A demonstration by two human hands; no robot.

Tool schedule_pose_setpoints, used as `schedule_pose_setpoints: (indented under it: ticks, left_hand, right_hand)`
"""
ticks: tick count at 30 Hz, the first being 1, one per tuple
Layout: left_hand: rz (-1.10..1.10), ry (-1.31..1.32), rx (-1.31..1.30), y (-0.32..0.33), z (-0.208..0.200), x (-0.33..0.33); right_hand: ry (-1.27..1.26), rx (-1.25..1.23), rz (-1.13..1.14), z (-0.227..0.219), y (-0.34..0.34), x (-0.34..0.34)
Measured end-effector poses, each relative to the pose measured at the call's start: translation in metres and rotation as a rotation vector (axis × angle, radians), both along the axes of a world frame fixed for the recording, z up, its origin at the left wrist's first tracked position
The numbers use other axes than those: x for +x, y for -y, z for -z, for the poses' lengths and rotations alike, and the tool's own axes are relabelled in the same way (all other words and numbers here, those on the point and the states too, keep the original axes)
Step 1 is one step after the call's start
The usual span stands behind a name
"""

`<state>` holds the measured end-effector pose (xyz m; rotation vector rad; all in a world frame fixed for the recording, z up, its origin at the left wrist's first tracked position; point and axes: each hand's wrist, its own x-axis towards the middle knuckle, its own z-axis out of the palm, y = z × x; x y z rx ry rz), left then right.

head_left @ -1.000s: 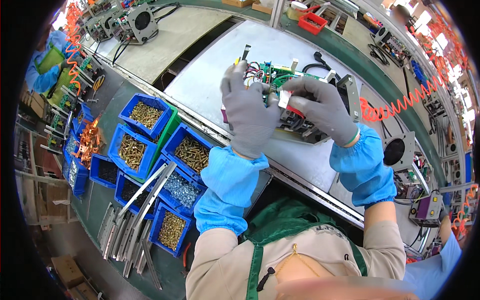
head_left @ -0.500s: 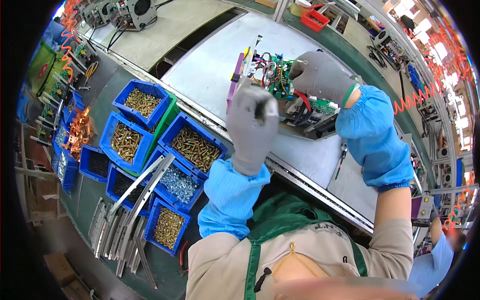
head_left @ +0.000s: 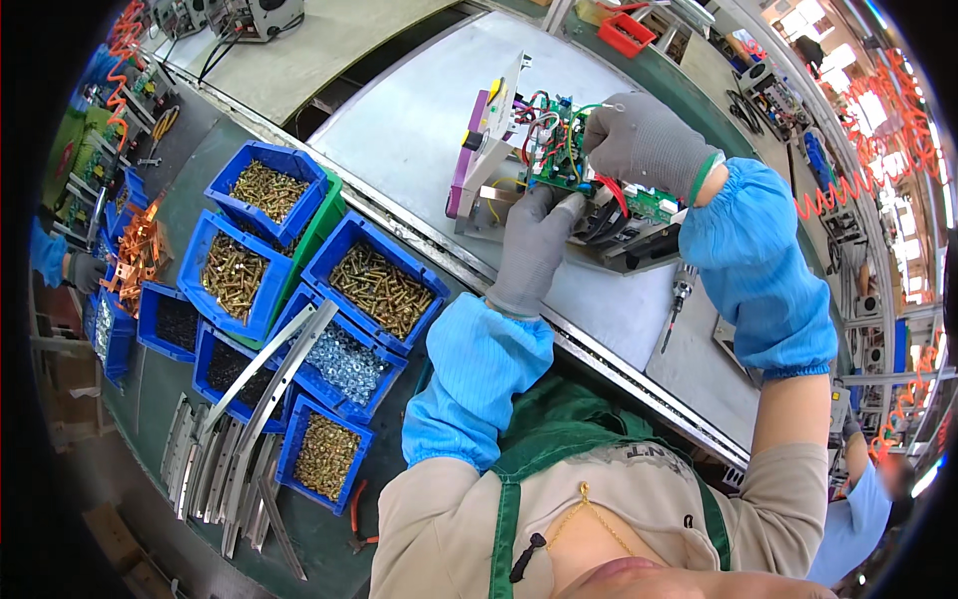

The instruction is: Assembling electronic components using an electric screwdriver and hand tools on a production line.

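An opened electronic unit with a purple end panel lies on the pale work surface, its green circuit board crowded with red, white and yellow-green wires. My left hand, in a grey glove, reaches to the near side of the board; its fingertips are pinched together there, and what they hold is hidden. Over the board's far right part, my right hand is closed, also gloved. A thin green wire runs up beside its knuckles. Whatever lies within those fingers cannot be made out.
Blue bins of brass-coloured screws, washers and dark parts stand to the left, near metal strips and red-handled pliers. A screwdriver-like tool lies right of the unit. Another person's gloved hand is at the far left.
My left hand has moved away from me, down to the near side of the circuit board. My right hand stays at the board. Another person's gloved hand has appeared at far left.
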<state>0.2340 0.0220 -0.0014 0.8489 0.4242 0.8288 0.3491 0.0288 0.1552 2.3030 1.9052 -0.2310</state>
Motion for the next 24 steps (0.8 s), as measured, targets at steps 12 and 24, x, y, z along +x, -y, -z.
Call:
schedule_pose_setpoints:
  ticks: [12,24]
  left_hand:
    - [0.002,0.072,-0.091,0.000,-0.002,0.003]
    - [-0.001,0.078,-0.097,-0.002,0.003,0.003]
  right_hand:
    - [-0.268,-0.055,0.119,-0.001,-0.010,0.006]
    - [-0.204,0.110,0.063,0.006,0.008,0.003]
